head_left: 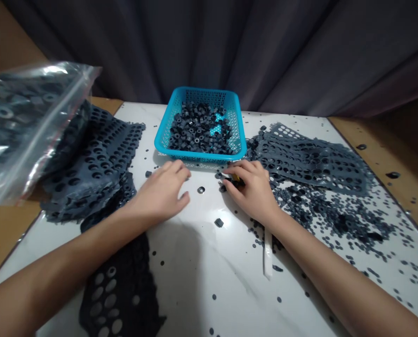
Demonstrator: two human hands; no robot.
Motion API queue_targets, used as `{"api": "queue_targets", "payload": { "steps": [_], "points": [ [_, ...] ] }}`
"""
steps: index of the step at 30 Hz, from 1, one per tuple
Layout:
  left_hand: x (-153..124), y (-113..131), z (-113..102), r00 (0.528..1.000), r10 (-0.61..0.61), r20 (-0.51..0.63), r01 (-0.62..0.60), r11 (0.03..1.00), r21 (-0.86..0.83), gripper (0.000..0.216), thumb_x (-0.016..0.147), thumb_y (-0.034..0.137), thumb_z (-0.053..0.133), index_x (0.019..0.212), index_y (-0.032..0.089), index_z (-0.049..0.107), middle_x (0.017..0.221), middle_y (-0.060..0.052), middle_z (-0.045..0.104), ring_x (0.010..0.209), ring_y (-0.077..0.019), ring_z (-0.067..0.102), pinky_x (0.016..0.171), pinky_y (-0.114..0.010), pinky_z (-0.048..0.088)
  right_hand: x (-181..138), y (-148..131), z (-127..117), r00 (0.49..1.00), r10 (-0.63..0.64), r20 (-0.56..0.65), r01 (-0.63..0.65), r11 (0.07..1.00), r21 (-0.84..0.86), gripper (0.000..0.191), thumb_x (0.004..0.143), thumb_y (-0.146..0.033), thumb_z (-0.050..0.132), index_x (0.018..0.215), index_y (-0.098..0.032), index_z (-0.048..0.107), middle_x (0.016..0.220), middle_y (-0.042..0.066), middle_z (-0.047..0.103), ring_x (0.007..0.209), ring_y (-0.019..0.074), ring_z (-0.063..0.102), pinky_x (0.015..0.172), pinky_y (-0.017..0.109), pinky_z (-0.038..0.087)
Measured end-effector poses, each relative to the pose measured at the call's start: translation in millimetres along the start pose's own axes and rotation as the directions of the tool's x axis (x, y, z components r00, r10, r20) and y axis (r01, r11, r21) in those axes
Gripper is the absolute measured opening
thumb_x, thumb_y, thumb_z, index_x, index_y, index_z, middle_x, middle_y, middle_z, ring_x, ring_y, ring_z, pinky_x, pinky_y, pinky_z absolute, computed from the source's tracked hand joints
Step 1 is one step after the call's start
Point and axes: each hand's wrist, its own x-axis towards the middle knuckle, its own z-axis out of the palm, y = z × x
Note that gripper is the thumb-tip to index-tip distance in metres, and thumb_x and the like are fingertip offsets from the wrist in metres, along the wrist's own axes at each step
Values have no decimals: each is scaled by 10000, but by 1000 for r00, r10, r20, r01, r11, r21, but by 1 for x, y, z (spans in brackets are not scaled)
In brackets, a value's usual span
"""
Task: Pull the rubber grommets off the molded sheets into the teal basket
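Observation:
My left hand (168, 189) hovers over the white tabletop, thumb apart from the fingers, with nothing seen in it. My right hand (249, 187) curls its fingers over something yellow and black (236, 178) that is mostly hidden. Between the hands lie a small black rubber ring (201, 190) and a dark angular rubber piece (219, 223). Just beyond both hands stands a blue perforated basket (200, 155) holding many small black rubber rings (194, 128). Beneath my right wrist a white strip (267, 255) sticks out.
Punched black rubber sheets lie stacked at left (99, 154), with another sheet (124, 285) in front. One more sheet (310, 159) is at right, beside scattered black scraps (321, 210). A clear zip bag (33, 126) of black parts is at the upper left. A dark curtain (209, 47) hangs behind.

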Motion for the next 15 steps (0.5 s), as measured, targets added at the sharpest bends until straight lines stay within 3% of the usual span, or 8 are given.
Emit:
{"api": "queue_targets", "payload": {
  "steps": [2,4,8,12,15],
  "points": [
    [-8,-14,-20,991,-107,79,91,979,185,193,730,274,563,878,163,617,911,-108,611,866,-290,591,748,-390,462,-2,3,2,999,-22,-36,22,1000,1,155,843,-242,559,956,-216,661,1031,78,647,969,281,504,805,430,359],
    [-15,-28,-34,953,-262,149,211,932,294,169,673,308,617,787,183,615,803,-92,623,737,-284,604,628,-370,441,-4,5,5,996,-38,-82,39,999,6,141,845,-246,556,939,-217,657,1025,73,644,966,275,511,816,436,363],
    [-18,-41,-43,901,-323,290,240,927,287,47,674,234,580,686,198,609,716,-73,636,650,-241,596,558,-321,392,-5,7,8,987,-56,-149,61,998,32,104,836,-238,567,887,-214,654,1004,66,650,961,270,539,836,451,373],
    [-11,-31,-46,919,-235,315,220,972,84,96,700,192,566,624,199,624,628,-26,635,605,-176,580,564,-279,383,-4,-1,3,974,-86,-211,110,988,106,64,817,-207,590,845,-213,648,981,65,664,955,266,573,849,456,391],
    [-7,-14,-51,955,-128,266,211,927,-310,119,735,297,624,735,190,677,643,-6,661,608,-148,593,577,-248,418,-5,-20,-9,962,-154,-227,213,941,262,61,797,-214,641,858,-216,644,939,60,671,930,245,594,832,426,422]
  ]
}}
